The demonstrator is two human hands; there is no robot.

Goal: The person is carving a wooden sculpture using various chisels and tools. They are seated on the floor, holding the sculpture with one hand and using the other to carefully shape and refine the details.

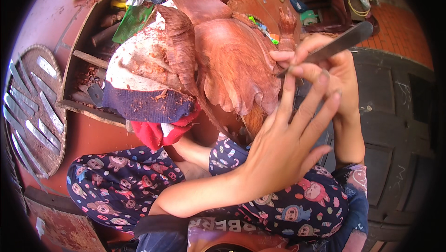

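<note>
My right hand [344,78] grips a flat, dark metal chisel blade [341,43] with a rounded outer end. The blade slants, its narrow tip pointing left beside the carving. Reaching across my lap, my left hand [285,152] has its fingers spread, and its index fingertip is at the blade near the tip. To the left of both hands stands a reddish-brown wood carving [234,61] with smooth, flowing curves and a ragged lower edge. A white cloth bundle [139,64] with a dark blue knitted band leans against the carving's left side, speckled with wood shavings.
A round woven tray [59,161] with several flat metal blades lies at the far left. Behind the cloth is a wooden crate [88,59] holding wood offcuts and a green piece [132,23]. A dark panelled board [381,131] lies at right. My patterned trouser legs [123,177] are folded below.
</note>
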